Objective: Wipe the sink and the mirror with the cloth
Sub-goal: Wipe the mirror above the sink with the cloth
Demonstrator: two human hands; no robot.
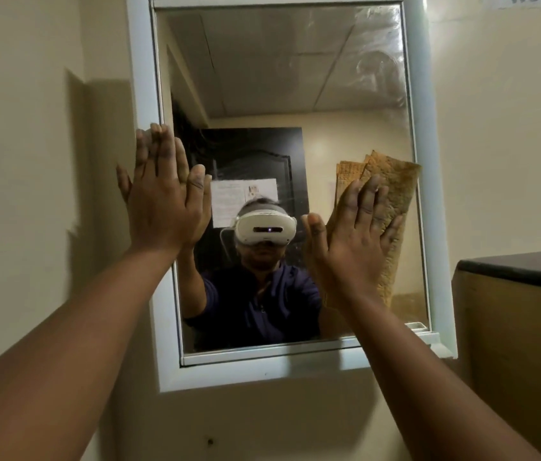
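Cream painted wall [29, 128], far left and running on behind everything, plain, carrying the shadow of the mirror's frame along its left side. Left hand [166, 197], bare forearm reaching up from the near left corner, palm forward and flat, fingers straight and close together with the thumb spread out to the left; fingertips lie over the left rail of the frame and the edge of the glass, holding nothing. Rectangular wall mirror in a white moulded frame [295, 78], upright on the wall, filling the centre; glass smeared and hazy toward the upper right, reflecting a panelled ceiling, a dark door with a white paper notice, and the person in a dark top wearing a white headset. Right hand [355, 234], bare forearm rising from the near right corner, palm pressed flat toward the glass, fingers straight and slightly fanned, thumb apart to the left, pressing the cloth against the mirror. Tan, textured rectangular cleaning cloth [395, 188], spread flat on the lower right part of the glass under that hand, its upper corner reaching the right rail of the frame, its lower end hanging below the wrist. Brown box-like cabinet with a dark top [522, 294], standing at the right just beside the frame's lower corner.
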